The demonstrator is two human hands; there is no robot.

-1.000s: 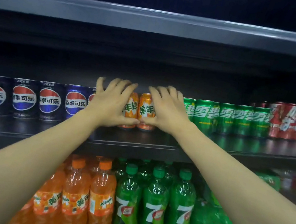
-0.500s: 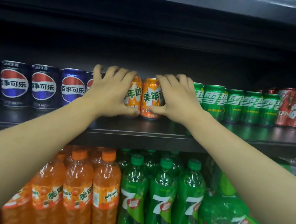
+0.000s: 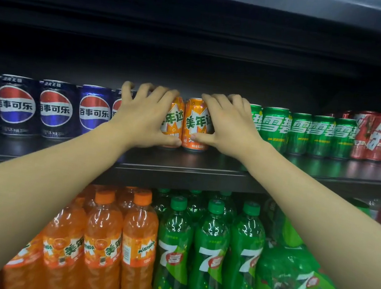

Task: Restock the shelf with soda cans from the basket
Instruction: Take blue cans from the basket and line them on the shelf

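Upper shelf (image 3: 181, 167), dark metal, glossy top reflecting the cans; back wall black, unlit. Another dark shelf edge runs overhead.

Items on upper shelf, L to R:
- blue cola cans (image 3: 55, 111), one row, toward the left edge.
- left orange can (image 3: 174, 122) and right orange can (image 3: 197, 124), upright, side by side, touching or nearly so, approx. mid-shelf, set back from the front edge.
- green soda cans (image 3: 300, 133), row just right of the orange pair.
- red cans (image 3: 379, 136), at the right edge.

Hands:
- left hand (image 3: 145, 114): fingers curled over the top of the left orange can, thumb under across its front; grips it.
- right hand (image 3: 229, 125): same hold on the right orange can, thumb pressed low on its front.

Lower shelf: orange soda bottles (image 3: 104, 242) left, green soda bottles (image 3: 210, 251) centre, shrink-wrapped green pack (image 3: 293, 276) right. Pale price strip along its front edge, text unreadable.

Basket: n/a in view.
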